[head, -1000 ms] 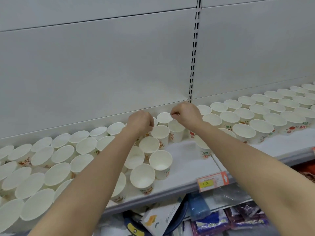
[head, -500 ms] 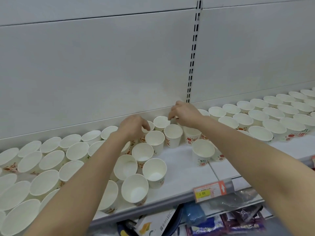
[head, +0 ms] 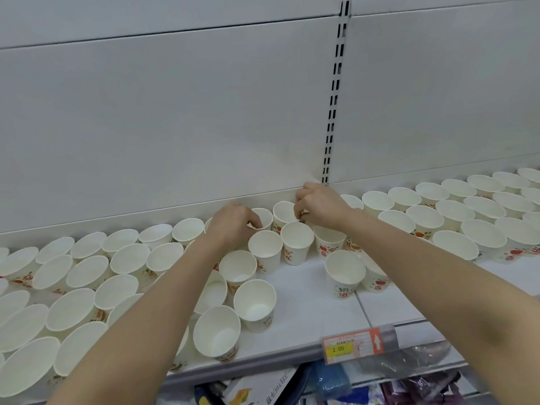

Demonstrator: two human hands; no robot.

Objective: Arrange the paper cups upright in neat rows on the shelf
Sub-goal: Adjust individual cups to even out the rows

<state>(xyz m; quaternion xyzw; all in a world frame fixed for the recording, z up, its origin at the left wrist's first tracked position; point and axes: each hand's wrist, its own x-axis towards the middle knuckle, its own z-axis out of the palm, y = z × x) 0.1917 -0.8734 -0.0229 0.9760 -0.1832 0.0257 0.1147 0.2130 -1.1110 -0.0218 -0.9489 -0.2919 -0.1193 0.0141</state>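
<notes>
Head view, shop shelving. White metal shelf [head: 306, 287]: carries many white paper cups with red-and-green fruit print, all upright, mouths up. Left group of cups [head: 87, 273]: packed close, rims touching, several rows deep, from back panel to front edge. Right group of cups [head: 467, 217]: tidier rows running off to the right. Single cup [head: 344, 273] with green lettering: stands forward of the right group, bare shelf in front of it.

Left hand [head: 233, 222]: at the back row, fingers curled, fingertips on the rim of a rear cup [head: 264, 217]; appears to pinch that rim. Right hand [head: 318, 206]: near the back panel, fingers curled over the rim of another rear cup [head: 285, 210]; whether it actually grips it cannot be told.

Slotted upright [head: 333, 112]: divides the grey back panels. Orange price label [head: 350, 344]: on the shelf's front edge, marked 2.00. Packaged goods [head: 330, 381]: on the level below.
</notes>
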